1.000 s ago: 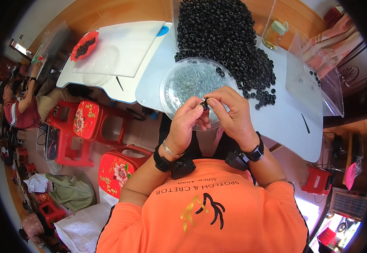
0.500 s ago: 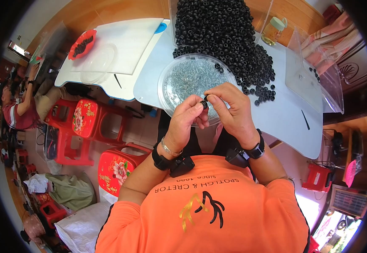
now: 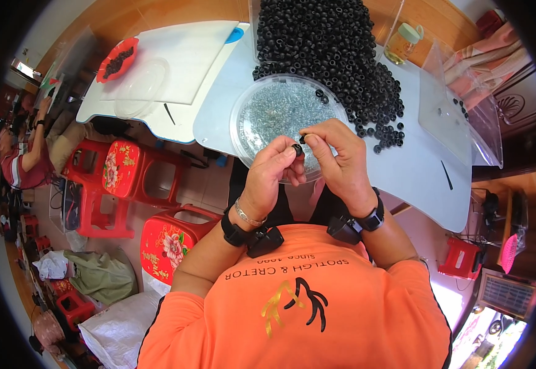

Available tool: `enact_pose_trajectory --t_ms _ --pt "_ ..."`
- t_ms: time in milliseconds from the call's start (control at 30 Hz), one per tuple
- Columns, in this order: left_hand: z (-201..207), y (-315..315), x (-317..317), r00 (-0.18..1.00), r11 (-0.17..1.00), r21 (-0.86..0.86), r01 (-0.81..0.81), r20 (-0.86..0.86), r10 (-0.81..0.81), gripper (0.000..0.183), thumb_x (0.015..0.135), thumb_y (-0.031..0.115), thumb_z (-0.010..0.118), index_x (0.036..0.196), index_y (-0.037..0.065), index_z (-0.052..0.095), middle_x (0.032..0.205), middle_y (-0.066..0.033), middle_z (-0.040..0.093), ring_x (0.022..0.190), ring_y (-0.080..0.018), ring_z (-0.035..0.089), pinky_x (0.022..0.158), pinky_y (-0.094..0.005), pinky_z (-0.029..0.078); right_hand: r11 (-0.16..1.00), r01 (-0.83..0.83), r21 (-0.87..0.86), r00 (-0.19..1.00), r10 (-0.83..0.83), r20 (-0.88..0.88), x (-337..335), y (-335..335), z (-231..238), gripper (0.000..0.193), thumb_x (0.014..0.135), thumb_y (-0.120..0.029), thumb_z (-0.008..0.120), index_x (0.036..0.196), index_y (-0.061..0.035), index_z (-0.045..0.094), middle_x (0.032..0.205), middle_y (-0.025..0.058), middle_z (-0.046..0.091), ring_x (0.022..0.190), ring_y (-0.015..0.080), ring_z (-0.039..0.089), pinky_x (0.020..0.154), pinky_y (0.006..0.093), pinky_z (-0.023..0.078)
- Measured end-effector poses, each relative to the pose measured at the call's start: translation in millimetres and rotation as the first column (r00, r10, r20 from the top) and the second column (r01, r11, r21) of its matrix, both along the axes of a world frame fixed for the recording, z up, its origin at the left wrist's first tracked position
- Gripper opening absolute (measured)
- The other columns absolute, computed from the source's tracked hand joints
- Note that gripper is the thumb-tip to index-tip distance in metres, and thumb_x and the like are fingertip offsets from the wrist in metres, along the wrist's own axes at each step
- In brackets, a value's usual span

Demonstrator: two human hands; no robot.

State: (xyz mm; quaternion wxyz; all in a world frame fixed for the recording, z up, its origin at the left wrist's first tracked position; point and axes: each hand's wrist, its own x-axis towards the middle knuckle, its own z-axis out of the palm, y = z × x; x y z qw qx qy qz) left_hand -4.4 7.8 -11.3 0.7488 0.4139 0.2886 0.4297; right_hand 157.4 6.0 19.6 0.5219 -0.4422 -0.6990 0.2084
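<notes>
Over the near edge of a round clear tray, my left hand pinches a small black ring-shaped piece between thumb and fingertips. Close beside it, my right hand is closed in a pinch on a small dark piece, whose exact kind is too small to make out. Many tiny clear bits cover the tray's bottom, and a few black rings lie among them at its right side. Behind the tray spreads a large heap of black ring-shaped pieces, spilling from a clear bin onto the table.
The pale table bears a dark thin stick at right and a lidded bottle at the back. A red dish of dark bits stands far left. Red stools are at my left; another person sits beyond.
My right fingertips have drawn slightly up and away from the ring in my left hand, and the small dark piece between them shows more. The left hand keeps its grip.
</notes>
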Motion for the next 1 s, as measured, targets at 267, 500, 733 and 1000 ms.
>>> enact_pose_trajectory --t_ms 267,500,733,1000 --pt "-5.6 4.6 0.8 1.0 1.0 -0.006 0.006 0.012 -0.006 0.026 0.096 0.029 0.047 0.1 0.003 0.053 0.08 -0.0059 0.058 0.07 -0.0153 0.059 0.062 -0.0237 0.045 0.999 -0.034 -0.01 0.999 0.034 -0.017 1.0 1.7 -6.6 0.006 0.085 -0.005 0.063 0.09 -0.0033 0.067 0.08 0.0087 0.064 0.072 0.0247 0.06 0.065 0.0324 0.047" --pt "-1.1 6.6 -3.4 0.996 0.999 0.017 -0.039 -0.08 0.041 0.029 0.094 0.031 0.049 0.101 0.003 0.055 0.079 -0.0045 0.058 0.068 -0.0134 0.059 0.063 -0.0236 0.046 0.999 -0.04 0.032 0.996 0.037 0.086 -6.1 6.9 0.8 0.006 0.083 -0.004 0.062 0.089 -0.0037 0.066 0.079 0.0095 0.063 0.072 0.0286 0.059 0.066 0.0348 0.047" --pt "-10.4 1.4 5.2 0.998 0.998 -0.059 0.018 -0.064 -0.022 0.02 0.094 0.028 0.049 0.094 0.008 0.055 0.078 -0.0007 0.057 0.069 -0.0093 0.055 0.063 -0.022 0.045 0.986 0.034 0.161 0.929 -0.091 0.358 0.6 -6.6 -1.8 0.018 0.079 -0.003 0.064 0.097 -0.003 0.064 0.089 0.0112 0.066 0.079 0.0304 0.062 0.073 0.0381 0.047" --pt "-8.5 -3.7 10.2 1.0 1.0 -0.03 -0.004 0.024 0.005 0.019 0.095 0.025 0.048 0.093 0.008 0.054 0.077 0.001 0.055 0.069 -0.0069 0.052 0.062 -0.0213 0.043 0.968 0.06 0.244 0.877 -0.168 0.45 -7.5 -24.9 14.6 0.037 0.067 -0.009 0.072 0.102 -0.0035 0.062 0.094 0.0118 0.064 0.086 0.0308 0.06 0.078 0.0398 0.044"
